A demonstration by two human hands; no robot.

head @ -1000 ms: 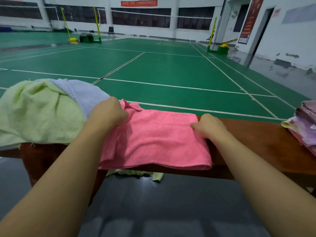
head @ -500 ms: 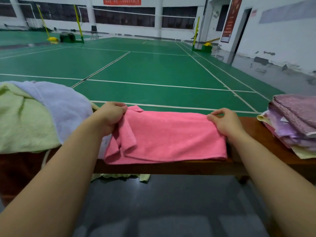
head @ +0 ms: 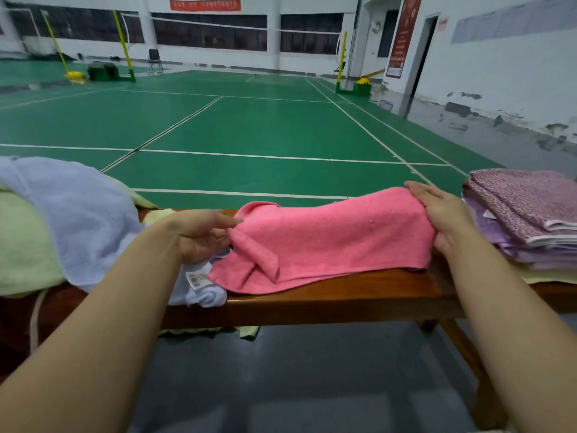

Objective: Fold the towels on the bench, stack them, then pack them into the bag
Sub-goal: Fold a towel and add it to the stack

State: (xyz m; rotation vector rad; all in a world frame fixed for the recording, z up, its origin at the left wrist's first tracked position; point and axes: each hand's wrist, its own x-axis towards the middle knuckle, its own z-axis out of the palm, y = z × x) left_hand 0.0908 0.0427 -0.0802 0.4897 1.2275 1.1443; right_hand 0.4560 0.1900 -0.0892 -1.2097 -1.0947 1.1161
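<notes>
Head view, left to right: a pale green towel [head: 22, 245] lies heaped at the left end of the wooden bench [head: 327, 295], with a light blue towel [head: 78, 220] draped over it, a white label showing at its near edge. The left hand [head: 199, 235] rests just beside the pink towel [head: 337, 235], fingers loosely extended and touching its bunched left end, gripping nothing. That pink towel lies along the middle of the bench. The right hand [head: 443, 214] grips its raised right end, fingers over the top. Just right stands a stack of folded towels [head: 530, 220], purple patterned on top.
</notes>
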